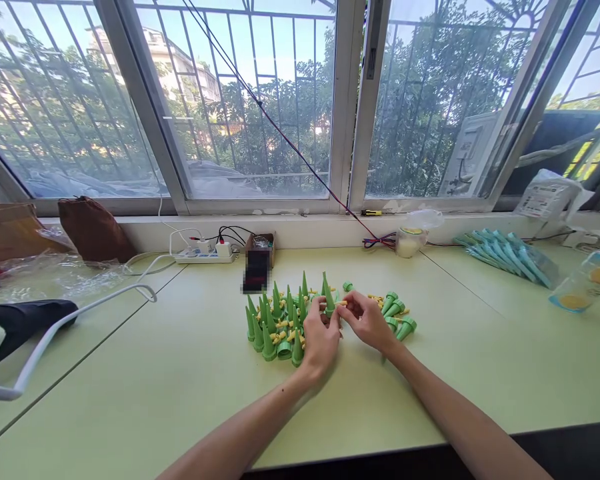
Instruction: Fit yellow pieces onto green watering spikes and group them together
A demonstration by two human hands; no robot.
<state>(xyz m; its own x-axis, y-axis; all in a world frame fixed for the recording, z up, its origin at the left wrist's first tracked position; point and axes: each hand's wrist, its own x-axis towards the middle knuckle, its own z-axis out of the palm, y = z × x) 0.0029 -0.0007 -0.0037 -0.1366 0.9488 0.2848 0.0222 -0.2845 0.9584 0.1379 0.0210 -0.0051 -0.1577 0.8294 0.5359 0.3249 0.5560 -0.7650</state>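
My left hand (323, 340) is closed around the base of a green plastic plant watering spike (327, 293), which points upward. Close against its side, my right hand (367, 323) pinches a small yellow valve piece (341, 304); whether the valve sits in the spike cannot be made out. Left of my hands stand several green cone spikes (269, 343), tips up, with small yellow valves (279, 337) among them. A green cap (284, 349) lies at the front of that group. Beyond my right hand, more green spikes (407, 327) lie on their sides, with yellow pieces near them.
The pale green table (180, 393) runs along a window. Behind the spikes are a dark blurred phone-like object (257, 270), a small box (267, 247) and a power strip (200, 255). A white curved rod (80, 313) reaches in from the left. Blue packets (510, 257) lie at the right.
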